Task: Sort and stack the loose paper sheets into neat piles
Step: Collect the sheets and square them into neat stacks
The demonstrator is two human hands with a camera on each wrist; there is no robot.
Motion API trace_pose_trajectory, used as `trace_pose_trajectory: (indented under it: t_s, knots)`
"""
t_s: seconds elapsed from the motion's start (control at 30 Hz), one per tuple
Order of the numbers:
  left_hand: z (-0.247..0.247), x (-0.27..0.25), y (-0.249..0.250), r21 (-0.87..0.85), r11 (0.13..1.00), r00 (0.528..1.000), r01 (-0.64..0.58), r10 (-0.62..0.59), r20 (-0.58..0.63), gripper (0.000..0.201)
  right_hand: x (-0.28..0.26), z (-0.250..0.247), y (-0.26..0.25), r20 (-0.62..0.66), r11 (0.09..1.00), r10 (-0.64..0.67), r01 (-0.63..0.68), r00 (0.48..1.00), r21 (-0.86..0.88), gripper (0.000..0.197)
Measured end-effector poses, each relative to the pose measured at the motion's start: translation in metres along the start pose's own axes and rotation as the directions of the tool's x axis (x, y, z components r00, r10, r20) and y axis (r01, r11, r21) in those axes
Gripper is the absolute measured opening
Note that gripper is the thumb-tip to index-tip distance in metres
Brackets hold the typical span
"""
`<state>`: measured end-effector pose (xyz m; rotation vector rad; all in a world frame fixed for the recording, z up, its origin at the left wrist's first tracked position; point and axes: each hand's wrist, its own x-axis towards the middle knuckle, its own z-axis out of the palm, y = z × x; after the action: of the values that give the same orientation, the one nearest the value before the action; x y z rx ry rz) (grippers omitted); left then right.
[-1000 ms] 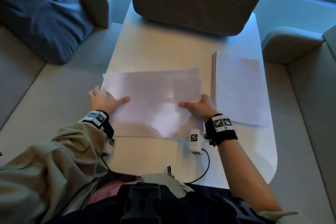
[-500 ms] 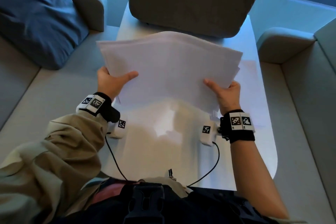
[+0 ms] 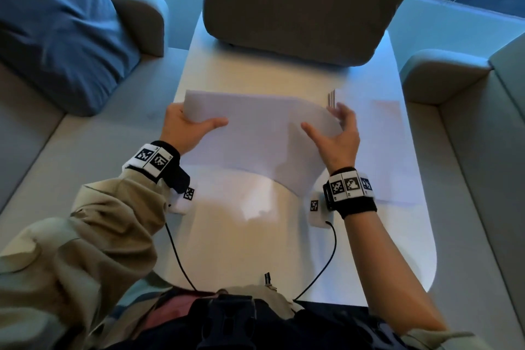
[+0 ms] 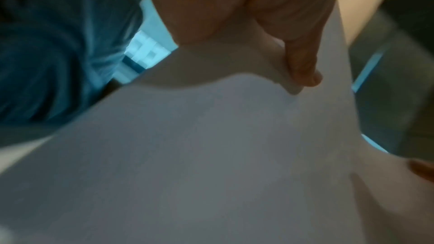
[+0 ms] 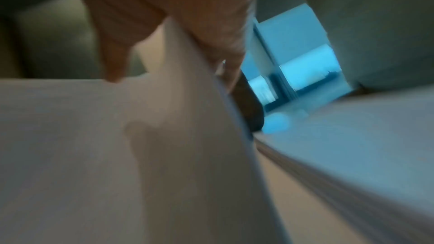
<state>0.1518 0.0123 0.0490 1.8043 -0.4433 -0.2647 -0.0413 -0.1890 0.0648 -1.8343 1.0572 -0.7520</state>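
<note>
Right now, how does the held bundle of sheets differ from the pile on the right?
The bundle is off the table, curved, gripped by the left hand and touched by the right hand; the pile lies flat, untouched. The bundle lies crosswise, the pile lengthwise. Both are white paper.

The held sheets point(image 3: 255, 133) are covering the fingers of the left hand point(image 3: 187, 131) and part of the worktop point(image 3: 250, 241). The stacked pile point(image 3: 380, 150) is blurring, its sheet count unreadable. Both wrist views are smearing, and the right hand's point(image 3: 339, 136) grip is staying unclear.
</note>
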Motion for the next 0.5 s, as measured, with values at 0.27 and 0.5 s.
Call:
trace_pose_trajectory:
  t_s: [0.27,0.5]
  knots:
    - [0.007,-0.008,0.071,0.139,0.786,0.773,-0.603,0.532,0.344,0.032,-0.008,0.016,-0.046,0.392,0.890,-0.343,0.428,0.854,-0.154,0.022]
    - [-0.022,0.011,0.066,0.272,0.903,0.902,-0.333,0.221,0.371,0.026,-0.001,-0.021,-0.025,0.184,0.976,-0.114,0.076,0.976,0.203,0.026]
